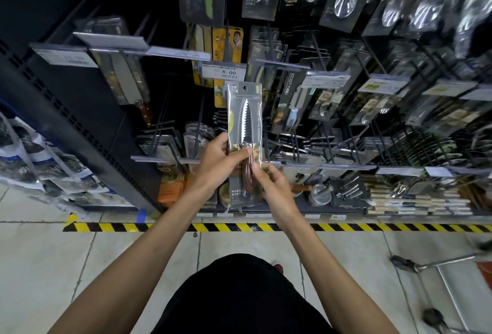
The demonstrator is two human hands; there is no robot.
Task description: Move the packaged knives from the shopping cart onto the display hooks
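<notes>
A packaged knife [244, 115] with a serrated blade and a brown handle stands upright in front of the display rack, its hang hole at the top. My left hand [218, 158] grips the pack at its left side around the handle. My right hand [269, 182] pinches the pack's lower right part. The pack's top sits just below a price tag reading 8.00 [225, 72] on a display hook [227, 40]. Only the shopping cart's [439, 277] frame and wheels show at the bottom right; its basket is out of view.
Rows of black hooks carry packaged knives [125, 78], peelers and ladles [399, 8]. Lower shelves hold metal utensils [346, 187]. A yellow-black striped tape [159, 227] marks the tiled floor at the rack's base. Bagged goods [32, 152] fill the left shelf.
</notes>
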